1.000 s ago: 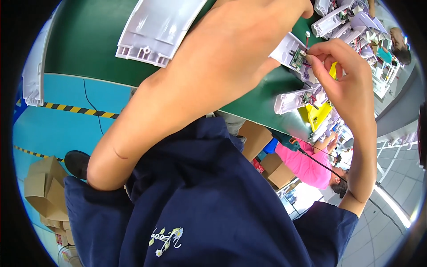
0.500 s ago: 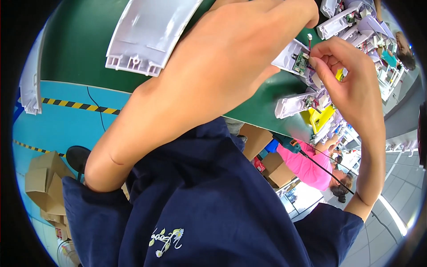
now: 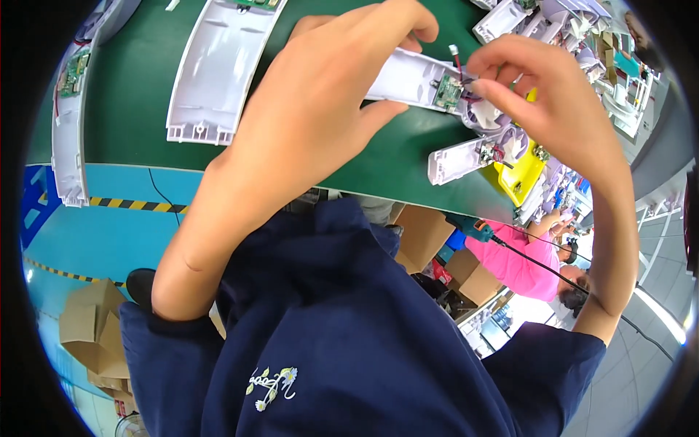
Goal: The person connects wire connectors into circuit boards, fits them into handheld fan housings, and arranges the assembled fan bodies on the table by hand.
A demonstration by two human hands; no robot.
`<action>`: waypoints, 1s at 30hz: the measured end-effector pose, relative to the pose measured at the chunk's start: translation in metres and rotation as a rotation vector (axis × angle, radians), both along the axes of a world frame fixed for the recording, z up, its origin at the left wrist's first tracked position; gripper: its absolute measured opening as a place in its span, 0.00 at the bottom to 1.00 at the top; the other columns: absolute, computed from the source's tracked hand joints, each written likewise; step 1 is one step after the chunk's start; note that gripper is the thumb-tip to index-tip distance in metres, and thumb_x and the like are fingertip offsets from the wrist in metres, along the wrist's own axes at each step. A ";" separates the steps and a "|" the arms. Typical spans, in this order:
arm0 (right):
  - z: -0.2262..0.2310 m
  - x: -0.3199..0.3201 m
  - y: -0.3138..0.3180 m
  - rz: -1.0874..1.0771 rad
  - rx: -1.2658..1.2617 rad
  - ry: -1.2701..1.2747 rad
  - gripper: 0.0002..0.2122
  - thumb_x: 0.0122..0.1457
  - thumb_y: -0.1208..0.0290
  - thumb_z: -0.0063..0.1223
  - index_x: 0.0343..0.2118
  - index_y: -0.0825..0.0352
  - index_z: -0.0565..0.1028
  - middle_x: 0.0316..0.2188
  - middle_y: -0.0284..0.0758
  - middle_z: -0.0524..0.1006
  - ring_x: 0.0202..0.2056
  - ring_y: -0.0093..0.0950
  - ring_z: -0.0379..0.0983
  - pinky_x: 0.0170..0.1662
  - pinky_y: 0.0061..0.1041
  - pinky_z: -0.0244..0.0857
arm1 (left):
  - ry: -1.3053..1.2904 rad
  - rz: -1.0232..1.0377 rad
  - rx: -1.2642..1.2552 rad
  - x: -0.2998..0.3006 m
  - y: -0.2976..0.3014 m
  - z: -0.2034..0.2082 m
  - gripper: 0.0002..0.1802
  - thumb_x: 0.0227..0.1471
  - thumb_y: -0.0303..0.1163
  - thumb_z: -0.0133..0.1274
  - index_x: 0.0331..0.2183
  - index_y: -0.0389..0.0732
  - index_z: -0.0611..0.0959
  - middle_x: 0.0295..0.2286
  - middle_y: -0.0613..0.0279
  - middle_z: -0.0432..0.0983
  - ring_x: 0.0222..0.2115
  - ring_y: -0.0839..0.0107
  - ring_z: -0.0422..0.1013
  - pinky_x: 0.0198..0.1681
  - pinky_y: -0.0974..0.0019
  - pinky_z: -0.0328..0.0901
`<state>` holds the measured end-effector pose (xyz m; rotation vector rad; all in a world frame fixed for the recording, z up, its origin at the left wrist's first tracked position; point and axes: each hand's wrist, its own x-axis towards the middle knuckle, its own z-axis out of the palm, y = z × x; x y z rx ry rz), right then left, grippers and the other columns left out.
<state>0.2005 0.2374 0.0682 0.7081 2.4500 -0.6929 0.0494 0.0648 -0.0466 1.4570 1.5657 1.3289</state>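
Observation:
A white plastic housing point(image 3: 404, 79) with a green circuit board point(image 3: 448, 92) at its right end lies between my hands over the green table. My left hand point(image 3: 328, 95) grips it, thumb along the near edge and fingers curled at the far edge. Thumb and forefinger of my right hand point(image 3: 542, 98) are pinched together beside the board, near dark wires; what sits between the fingertips is too small to make out. A short red-and-black lead with a white connector point(image 3: 454, 51) sticks up from the board. The housing's left end is hidden by my left hand.
Another long white housing point(image 3: 218, 76) lies left of my left forearm, and one with a board point(image 3: 69, 149) lies at the table's left edge. A smaller housing point(image 3: 459, 162) and a yellow tray point(image 3: 520, 178) are at right. A person in pink point(image 3: 513, 262) sits beyond.
Both hands and the housing appear further left in the view, which has shifted and now shows more of the table's left side. My right fingertips stay pinched beside the board.

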 end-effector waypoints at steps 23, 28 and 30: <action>-0.023 0.017 0.007 -0.184 -0.132 0.229 0.06 0.62 0.77 0.60 0.40 0.72 0.81 0.33 0.29 0.79 0.31 0.16 0.73 0.34 0.17 0.65 | 0.034 0.004 -0.212 -0.007 0.001 0.013 0.35 0.45 0.25 0.67 0.54 0.41 0.71 0.40 0.60 0.79 0.43 0.62 0.78 0.45 0.63 0.65; -0.016 0.020 0.005 -0.079 -0.074 0.218 0.05 0.63 0.77 0.58 0.39 0.72 0.80 0.35 0.31 0.76 0.33 0.18 0.72 0.35 0.19 0.64 | -0.017 0.008 -0.153 -0.008 0.000 0.010 0.34 0.46 0.25 0.67 0.54 0.41 0.71 0.40 0.59 0.79 0.43 0.61 0.77 0.45 0.62 0.65; -0.016 0.021 0.007 -0.052 -0.074 0.248 0.05 0.63 0.76 0.58 0.39 0.72 0.80 0.37 0.31 0.76 0.34 0.18 0.71 0.36 0.18 0.64 | -0.041 0.005 -0.123 -0.007 -0.002 0.007 0.34 0.46 0.25 0.66 0.54 0.41 0.71 0.40 0.58 0.79 0.43 0.60 0.77 0.45 0.61 0.64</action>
